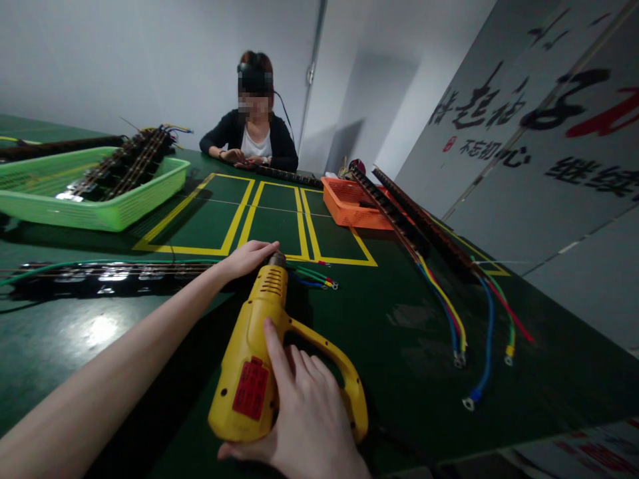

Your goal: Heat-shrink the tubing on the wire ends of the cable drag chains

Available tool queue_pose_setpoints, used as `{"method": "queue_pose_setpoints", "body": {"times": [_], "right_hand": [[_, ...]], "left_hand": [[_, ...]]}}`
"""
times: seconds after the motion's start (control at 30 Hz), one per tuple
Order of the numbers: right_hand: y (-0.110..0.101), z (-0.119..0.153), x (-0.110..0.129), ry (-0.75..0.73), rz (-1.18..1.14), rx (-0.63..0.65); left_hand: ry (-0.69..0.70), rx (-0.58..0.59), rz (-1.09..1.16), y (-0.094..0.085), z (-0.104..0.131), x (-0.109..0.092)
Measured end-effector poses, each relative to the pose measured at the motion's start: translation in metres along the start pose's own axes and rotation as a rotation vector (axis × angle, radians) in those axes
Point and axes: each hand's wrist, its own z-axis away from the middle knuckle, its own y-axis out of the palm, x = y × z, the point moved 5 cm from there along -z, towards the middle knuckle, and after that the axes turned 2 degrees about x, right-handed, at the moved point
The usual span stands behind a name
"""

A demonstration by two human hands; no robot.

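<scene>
A yellow heat gun (252,332) with a red label points away from me over the green table. My right hand (304,399) is closed around its body, the index finger laid along the side. Beyond the gun's metal nozzle (277,258), my left hand (244,259) reaches over the end of a long black wire assembly (110,279); its fingers are held together, and what they grip, if anything, is hidden. Green and blue wires with ring terminals (329,285) stick out to the right of the nozzle.
A green basket (104,216) holding black assemblies stands at the left. An orange basket (349,213) and two long assemblies (429,233) with coloured wires lie right. A person (254,133) sits across the table (379,372), which has yellow tape outlines.
</scene>
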Motion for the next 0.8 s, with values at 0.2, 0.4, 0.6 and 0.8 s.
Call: {"method": "queue_pose_setpoints", "body": {"times": [0.2,0.4,0.6,0.8], "right_hand": [[-0.006,0.003,-0.02,0.073,-0.03,0.023],[-0.018,0.013,-0.047,0.132,-0.02,-0.052],[-0.025,0.021,-0.058,0.185,0.065,-0.155],[-0.025,0.023,-0.057,0.182,0.095,-0.183]], "left_hand": [[0.125,-0.028,-0.176,0.002,0.001,-0.007],[0.112,-0.039,-0.205,0.004,0.003,-0.005],[0.142,-0.071,-0.238,0.003,0.004,-0.004],[0.133,-0.066,-0.176,0.002,0.005,-0.01]]}}
